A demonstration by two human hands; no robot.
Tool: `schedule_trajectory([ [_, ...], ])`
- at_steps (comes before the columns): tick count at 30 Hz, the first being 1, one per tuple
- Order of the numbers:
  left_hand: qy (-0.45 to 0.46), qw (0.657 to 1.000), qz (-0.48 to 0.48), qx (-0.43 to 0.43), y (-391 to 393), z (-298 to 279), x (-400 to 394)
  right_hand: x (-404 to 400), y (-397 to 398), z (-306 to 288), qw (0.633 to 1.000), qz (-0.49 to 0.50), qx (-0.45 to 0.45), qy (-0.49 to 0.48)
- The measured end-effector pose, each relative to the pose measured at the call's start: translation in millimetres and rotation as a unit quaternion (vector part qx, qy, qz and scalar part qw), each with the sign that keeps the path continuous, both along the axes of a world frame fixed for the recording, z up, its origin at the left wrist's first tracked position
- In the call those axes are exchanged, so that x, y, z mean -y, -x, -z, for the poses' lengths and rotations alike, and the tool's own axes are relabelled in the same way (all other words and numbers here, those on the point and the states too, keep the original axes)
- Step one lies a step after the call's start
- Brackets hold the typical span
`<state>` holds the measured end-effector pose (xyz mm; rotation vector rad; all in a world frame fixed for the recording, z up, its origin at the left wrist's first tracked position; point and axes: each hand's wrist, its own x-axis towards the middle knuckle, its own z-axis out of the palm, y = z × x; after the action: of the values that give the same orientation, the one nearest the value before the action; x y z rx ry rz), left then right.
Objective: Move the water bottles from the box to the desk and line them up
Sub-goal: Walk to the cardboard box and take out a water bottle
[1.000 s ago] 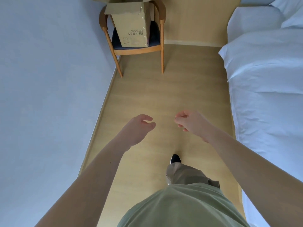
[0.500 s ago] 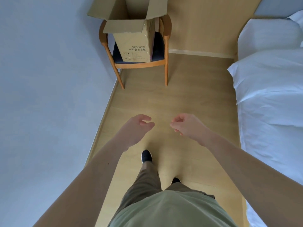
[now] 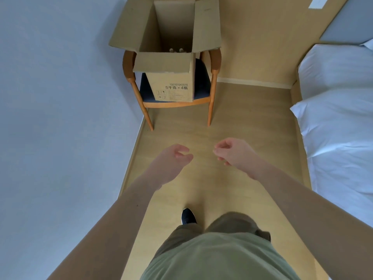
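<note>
Room: we see a narrow strip of wooden floor (image 3: 232, 122) between a pale wall (image 3: 60, 118) on our left and a white bed (image 3: 339, 122) on our right.
Head view, chair: a wooden armchair (image 3: 214, 77) stands against the far wall, with the cardboard box (image 3: 171, 85) sitting on its dark seat.
Head view, box: its flaps stand open, and two small pale bottle tops (image 3: 176, 50) show deep inside; we cannot tell how many water bottles it holds.
Change: the box and chair sit larger and lower in view than a moment ago, and the box's inside now shows, so we are walking closer.
Left hand: our left hand (image 3: 171, 160) is held out over the floor, fingers loosely curled, holding nothing.
Right hand: our right hand (image 3: 234, 152) is level with it, fingers loosely curled with thumb near the fingertips, also empty.
Desk: we do not see it here.
Meaning: we judge this as the approach for a pick-up; the box is not yet within reach, and no bottle is in hand.
</note>
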<state>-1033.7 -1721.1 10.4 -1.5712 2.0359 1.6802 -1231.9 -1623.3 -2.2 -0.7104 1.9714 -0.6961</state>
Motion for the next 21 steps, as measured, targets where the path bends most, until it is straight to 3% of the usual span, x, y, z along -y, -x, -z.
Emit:
schedule_trajectory([
  [21, -0.002, 0.999, -0.052, -0.016, 97, -4, 201, 213, 106, 18, 0.999, -0.027, 0.041, 0.004],
])
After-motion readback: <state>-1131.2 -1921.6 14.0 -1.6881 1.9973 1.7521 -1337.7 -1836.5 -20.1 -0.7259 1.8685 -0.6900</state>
